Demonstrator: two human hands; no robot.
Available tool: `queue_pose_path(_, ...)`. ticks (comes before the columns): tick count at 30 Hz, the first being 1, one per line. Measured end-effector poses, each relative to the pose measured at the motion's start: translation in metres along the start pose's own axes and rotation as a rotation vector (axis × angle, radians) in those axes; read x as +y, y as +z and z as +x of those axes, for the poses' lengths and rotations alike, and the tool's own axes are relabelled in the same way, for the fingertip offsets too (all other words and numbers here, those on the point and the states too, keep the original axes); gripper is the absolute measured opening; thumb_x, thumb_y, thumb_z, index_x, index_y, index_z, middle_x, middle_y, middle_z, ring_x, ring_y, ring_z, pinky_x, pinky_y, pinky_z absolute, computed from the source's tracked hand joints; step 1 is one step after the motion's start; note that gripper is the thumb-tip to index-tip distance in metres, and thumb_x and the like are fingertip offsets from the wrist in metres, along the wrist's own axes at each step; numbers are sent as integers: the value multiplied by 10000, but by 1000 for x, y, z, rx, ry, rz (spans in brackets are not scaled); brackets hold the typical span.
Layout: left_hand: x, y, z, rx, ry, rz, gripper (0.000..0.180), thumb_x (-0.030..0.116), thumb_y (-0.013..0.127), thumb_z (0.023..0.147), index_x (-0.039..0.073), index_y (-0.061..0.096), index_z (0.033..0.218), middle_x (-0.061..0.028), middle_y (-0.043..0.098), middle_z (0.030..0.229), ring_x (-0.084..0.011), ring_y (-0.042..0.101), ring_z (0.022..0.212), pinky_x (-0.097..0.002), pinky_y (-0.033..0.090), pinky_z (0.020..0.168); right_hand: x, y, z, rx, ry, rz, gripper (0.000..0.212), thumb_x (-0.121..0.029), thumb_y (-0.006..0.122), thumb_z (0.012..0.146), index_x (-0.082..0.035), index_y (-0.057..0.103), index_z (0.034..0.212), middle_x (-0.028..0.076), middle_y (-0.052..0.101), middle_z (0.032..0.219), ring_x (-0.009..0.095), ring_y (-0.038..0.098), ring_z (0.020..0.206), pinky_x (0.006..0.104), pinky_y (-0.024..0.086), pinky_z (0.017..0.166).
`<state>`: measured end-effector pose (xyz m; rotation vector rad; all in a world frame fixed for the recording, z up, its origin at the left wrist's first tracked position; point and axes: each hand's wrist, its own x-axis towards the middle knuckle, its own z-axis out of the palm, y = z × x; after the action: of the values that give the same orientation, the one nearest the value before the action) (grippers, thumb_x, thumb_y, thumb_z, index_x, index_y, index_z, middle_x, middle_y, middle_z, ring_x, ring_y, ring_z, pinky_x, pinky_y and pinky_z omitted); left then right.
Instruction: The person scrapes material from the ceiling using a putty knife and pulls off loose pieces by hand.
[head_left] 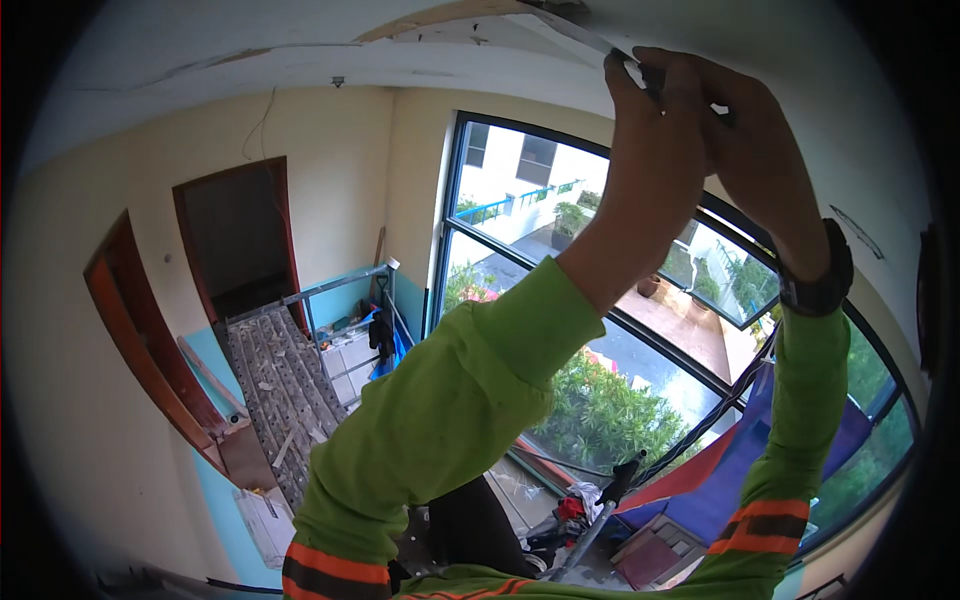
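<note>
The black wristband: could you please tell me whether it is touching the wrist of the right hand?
Touching. The head view shows the black wristband wrapped around the wrist of the right hand, its upper edge lying against bare skin.

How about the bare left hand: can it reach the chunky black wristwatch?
Probably yes: the left hand is beside the right hand, and nothing seems to block the black wristwatch. The fingers, up near the pale ceiling, would have to come down.

Left hand (655,130) is left of right hand (748,125), under the ceiling (250,72), before the window (680,320)
</note>
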<state>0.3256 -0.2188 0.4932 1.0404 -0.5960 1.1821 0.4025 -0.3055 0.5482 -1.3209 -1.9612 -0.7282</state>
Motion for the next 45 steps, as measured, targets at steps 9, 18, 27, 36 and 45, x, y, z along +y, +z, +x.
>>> queue_pose_path(9, -3, -12, -2, -231, 43, 27, 727, 197, 499, 967, -19, -24, 1423, -263, 513, 1191, -258, 646, 920, -313, 588, 671, -12, -1, -9, 0, 162, 191, 328, -46, 434, 984, -40, 545, 1293, 170, 630, 1133, 282, 681, 969, 374, 617, 762)
queue_pose_path(18, 7, -19, -6, -233, 26, -81, 775, 140, 515, 938, 0, -48, 1453, -266, 483, 1233, -284, 627, 985, -331, 584, 740, -12, 3, -5, -4, 115, 171, 343, -103, 505, 977, -57, 533, 1316, 119, 641, 1132, 183, 673, 903, 298, 602, 698)
queue_pose_path(27, 11, -1, -25, -258, 256, -14, 800, 131, 480, 939, -32, -109, 1455, -270, 469, 1244, -260, 640, 925, -302, 542, 705, -35, -15, -22, -5, 13, 48, 371, -162, 456, 1005, -40, 502, 1352, 118, 619, 1218, 145, 662, 903, 266, 575, 742)
queue_pose_path(36, 16, 0, -29, -213, 164, 14, 784, 85, 487, 931, -2, -85, 1460, -267, 507, 1184, -236, 653, 875, -300, 564, 682, -33, -15, -22, 30, 21, -63, 374, -147, 475, 990, -55, 516, 1350, 97, 641, 1182, 78, 599, 748, 202, 511, 604)
queue_pose_path(45, 1, -20, -22, -202, 372, 266, 771, 63, 476, 922, 9, -62, 1471, -265, 482, 1241, -241, 660, 833, -309, 560, 670, -36, -3, -14, -9, 83, -37, 381, -167, 482, 992, -67, 508, 1358, 104, 634, 1191, 141, 661, 936, 270, 582, 721)
